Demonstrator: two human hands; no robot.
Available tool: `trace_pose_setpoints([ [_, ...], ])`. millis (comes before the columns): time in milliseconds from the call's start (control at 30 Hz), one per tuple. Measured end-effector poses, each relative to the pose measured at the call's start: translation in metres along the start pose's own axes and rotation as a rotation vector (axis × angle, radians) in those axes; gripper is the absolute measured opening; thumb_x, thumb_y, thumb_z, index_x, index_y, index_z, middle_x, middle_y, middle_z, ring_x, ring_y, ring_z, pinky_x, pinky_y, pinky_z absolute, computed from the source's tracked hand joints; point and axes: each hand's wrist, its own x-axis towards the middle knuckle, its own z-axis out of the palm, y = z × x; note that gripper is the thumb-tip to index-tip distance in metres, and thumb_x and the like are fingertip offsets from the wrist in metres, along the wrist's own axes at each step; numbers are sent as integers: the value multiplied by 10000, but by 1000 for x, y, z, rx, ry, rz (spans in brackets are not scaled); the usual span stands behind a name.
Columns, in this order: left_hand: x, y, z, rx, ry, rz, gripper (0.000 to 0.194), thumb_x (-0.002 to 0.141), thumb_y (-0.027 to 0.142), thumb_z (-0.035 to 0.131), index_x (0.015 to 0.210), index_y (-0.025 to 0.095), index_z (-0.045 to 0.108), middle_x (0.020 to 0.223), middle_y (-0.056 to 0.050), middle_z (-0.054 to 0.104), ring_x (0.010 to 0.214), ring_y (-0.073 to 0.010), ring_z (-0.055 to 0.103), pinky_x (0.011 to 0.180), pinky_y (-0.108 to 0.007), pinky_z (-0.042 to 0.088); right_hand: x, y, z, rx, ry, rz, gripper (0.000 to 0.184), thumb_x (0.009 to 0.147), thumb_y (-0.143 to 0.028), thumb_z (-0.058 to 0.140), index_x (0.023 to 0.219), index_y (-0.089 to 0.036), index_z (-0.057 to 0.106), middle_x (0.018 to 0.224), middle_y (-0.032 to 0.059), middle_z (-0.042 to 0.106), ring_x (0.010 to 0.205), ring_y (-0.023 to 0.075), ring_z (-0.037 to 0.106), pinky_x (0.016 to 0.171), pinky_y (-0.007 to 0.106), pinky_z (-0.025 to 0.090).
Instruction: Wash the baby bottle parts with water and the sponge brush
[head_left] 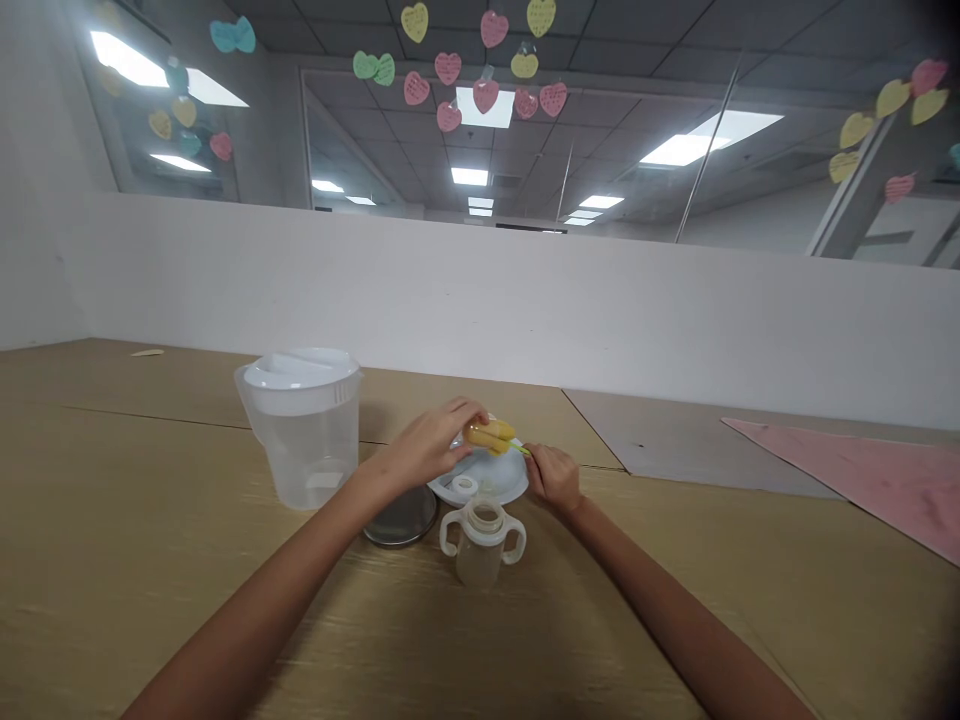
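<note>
In the head view my left hand (442, 437) is closed round a small rounded yellow-orange piece (489, 435), holding it above a white dish. My right hand (553, 476) grips a thin yellow-green stick (519, 448), whose far end meets the yellow piece; whether it goes inside I cannot tell. Below the hands, the white dish (510, 487) holds a small white ring (464, 485). Nearer to me a clear baby bottle (478, 560) with two white handles stands upright, its top uncovered. A dark round metal-looking plate (403, 520) lies partly hidden under my left forearm.
A clear pitcher (311, 455) with a white lid stands to the left, seemingly holding water. The brown tabletop (187, 560) runs back to a white wall (450, 300) below glass. Grey (667, 440) and pink sheets (870, 470) lie at the right.
</note>
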Motion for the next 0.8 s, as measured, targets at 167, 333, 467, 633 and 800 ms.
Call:
trace_pose_setpoints([
  [167, -5, -11, -20, 166, 4, -156, 364, 704, 61, 481, 1043, 194, 481, 1103, -66, 533, 1032, -217, 500, 885, -342, 395, -10, 9, 3, -18, -18, 34, 222, 859, -195, 397, 825, -129, 607, 661, 57, 643, 579, 137, 551, 569, 244, 366],
  [333, -19, -32, -31, 361, -169, -415, 372, 646, 13, 449, 969, 171, 544, 1056, -91, 542, 892, -213, 558, 758, -305, 427, -20, 19, 4, -44, -10, 111, 231, 859, -189, 376, 824, -127, 596, 647, 60, 635, 566, 141, 551, 558, 247, 359],
  [467, -29, -57, -24, 359, -349, -554, 330, 543, 66, 579, 849, 187, 587, 874, -59, 611, 765, -208, 573, 629, -259, 425, -20, 19, 5, -41, -37, 142, 230, 864, -196, 370, 822, -133, 587, 624, 51, 623, 551, 136, 550, 545, 243, 350],
  [633, -26, -71, 0, 319, -407, -579, 345, 452, 66, 658, 771, 178, 586, 781, -54, 649, 691, -213, 589, 543, -240, 411, -17, 16, 4, -19, -122, 105, 241, 873, -222, 372, 774, -147, 578, 588, 28, 598, 522, 120, 530, 524, 234, 327],
  [800, -24, -78, 19, 266, -359, -519, 388, 497, 113, 674, 869, 163, 575, 892, -106, 652, 786, -244, 606, 609, -263, 440, -17, 16, 3, -22, -128, 128, 261, 877, -228, 363, 742, -149, 571, 554, 21, 574, 495, 115, 505, 507, 236, 302],
])
